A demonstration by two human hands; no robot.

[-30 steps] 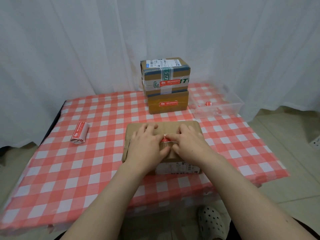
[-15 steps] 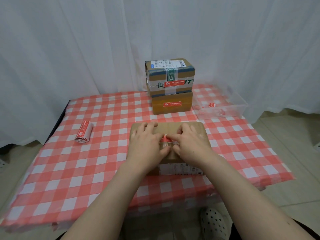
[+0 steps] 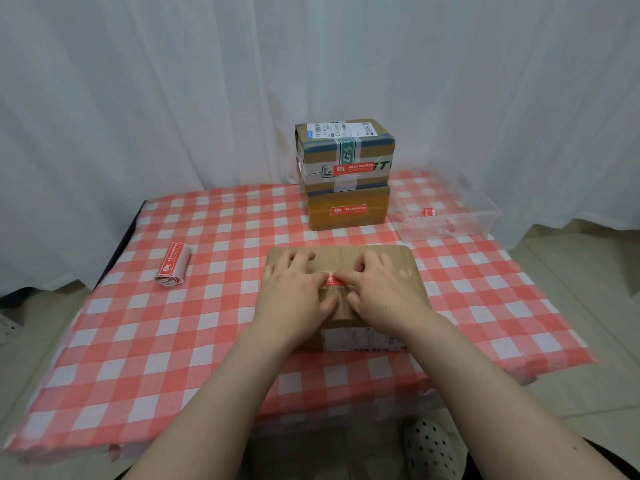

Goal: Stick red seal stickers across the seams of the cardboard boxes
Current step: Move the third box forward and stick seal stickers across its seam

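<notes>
Red seal sticker (image 3: 334,279): lies on top of the near cardboard box (image 3: 410,271), about mid-width, between the two hands. Only a short stretch shows, since both ends run under fingertips.
Right fingers (image 3: 350,279): index tip sits on the sticker's right end. The other fingers are curled with knuckles raised, and the thumb is lower, on the box top. Cannot tell whether the sticker is pinched or only pressed.
Left fingers (image 3: 298,258): fairly straight and spread, flat on the box top. The index side meets the sticker's left end. Nothing is gripped.
Right hand (image 3: 384,292): palm down over the right half of the box top.
Left hand (image 3: 294,296): palm down over the left half, thumb tip close to the right thumb.
Clear tape (image 3: 337,289): glossy band across the box top, just below the sticker.
Near cardboard box: flat, brown, resting on the tablecloth (image 3: 207,323) near the middle of the table. A white shipping label (image 3: 363,339) is on the face toward the person.
Upper stacked box (image 3: 346,147): at the far edge, wrapped in green-and-white printed tape, with a red sticker (image 3: 353,167) on its front.
Lower stacked box (image 3: 374,216): plain brown, directly beneath the upper one, with a red sticker (image 3: 349,210) on its front.
Sticker roll (image 3: 173,264): lies on its side to the left, well apart from the near box.
Clear bin (image 3: 485,216): at the far right, just beside the stack, with red scraps (image 3: 428,212) inside.
Tablecloth: red-and-white check.
Curtain (image 3: 173,98): white, behind the table.
Shoe (image 3: 433,445): white, perforated, on the floor below the near table edge.
</notes>
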